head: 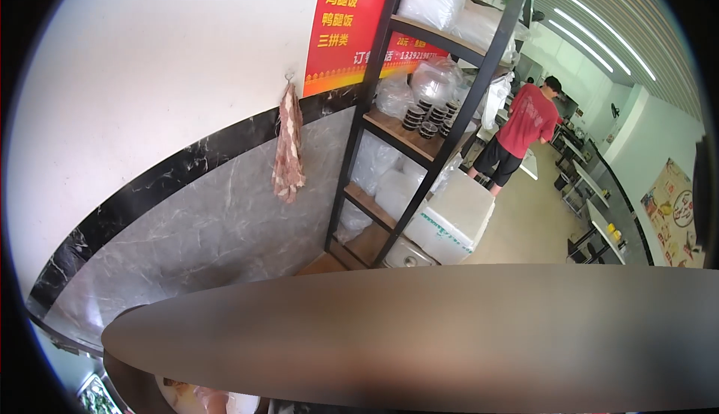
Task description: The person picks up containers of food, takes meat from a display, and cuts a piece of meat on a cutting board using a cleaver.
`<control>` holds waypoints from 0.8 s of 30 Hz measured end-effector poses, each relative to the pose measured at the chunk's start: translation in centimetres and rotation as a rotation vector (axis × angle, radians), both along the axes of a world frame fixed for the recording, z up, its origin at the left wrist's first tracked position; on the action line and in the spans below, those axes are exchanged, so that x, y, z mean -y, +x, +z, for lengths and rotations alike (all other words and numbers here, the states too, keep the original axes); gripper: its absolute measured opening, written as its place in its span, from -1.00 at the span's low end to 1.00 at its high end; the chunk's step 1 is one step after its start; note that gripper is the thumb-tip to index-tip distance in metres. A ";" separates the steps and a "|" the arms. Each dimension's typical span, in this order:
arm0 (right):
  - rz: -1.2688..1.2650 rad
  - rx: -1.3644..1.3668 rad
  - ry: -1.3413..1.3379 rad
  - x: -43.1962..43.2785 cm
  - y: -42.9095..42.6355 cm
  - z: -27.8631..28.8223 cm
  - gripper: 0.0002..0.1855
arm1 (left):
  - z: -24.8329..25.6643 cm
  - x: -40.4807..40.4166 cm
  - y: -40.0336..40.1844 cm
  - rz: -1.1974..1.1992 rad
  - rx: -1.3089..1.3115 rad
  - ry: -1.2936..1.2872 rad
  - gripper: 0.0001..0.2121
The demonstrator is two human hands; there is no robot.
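Neither of my hands can be made out; a broad blurred patch covers most of the lower view. Below its left end shows part of a round pale surface (175,401). A pinkish shape (212,398) lies there, and I cannot tell whether it is food or part of a hand. Before me stands a black metal-framed shelf rack (415,192) with wooden boards. Stacked black sauce cups with lids (428,129) sit on a middle board beside plastic-wrapped bundles (438,81). A worn, stained cloth (289,150) hangs from a wall hook.
A white foam box (449,220) stands beside the rack, above a metal lid or tray (409,254). Farther off, a person in a red shirt (527,113) faces away. Narrow tables (604,231) line the right wall. A red menu poster (342,26) bears writing.
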State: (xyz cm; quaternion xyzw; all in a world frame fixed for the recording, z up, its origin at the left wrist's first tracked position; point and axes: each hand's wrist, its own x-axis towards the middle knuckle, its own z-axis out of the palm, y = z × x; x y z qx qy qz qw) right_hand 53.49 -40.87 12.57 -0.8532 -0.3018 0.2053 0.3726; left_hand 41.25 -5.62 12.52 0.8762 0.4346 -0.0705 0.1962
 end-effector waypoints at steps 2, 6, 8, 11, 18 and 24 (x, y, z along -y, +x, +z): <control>0.001 -0.044 0.024 -0.4 -0.2 0.4 -0.52 | 0.1 -0.3 -0.2 0.011 -0.018 -0.008 -0.58; 0.056 -0.107 -0.113 -2.4 -0.9 -0.2 -0.57 | 0.7 -0.3 -0.8 0.056 -0.012 -0.016 -0.56; 0.094 -0.058 -0.062 -3.6 -1.5 1.0 -0.57 | 0.6 0.0 -1.2 0.074 -0.008 -0.026 -0.55; 0.216 -0.010 -0.126 -6.7 -2.1 0.7 -0.63 | 0.1 0.4 -1.9 0.103 -0.011 -0.038 -0.53; 0.462 0.110 -0.255 -15.2 -3.6 0.5 -0.65 | -1.6 -0.3 -9.0 0.236 0.040 -0.167 -0.50; 0.393 0.111 -0.367 -19.3 -4.5 -3.7 -0.59 | -7.5 -0.8 -11.6 0.183 0.079 -0.206 -0.59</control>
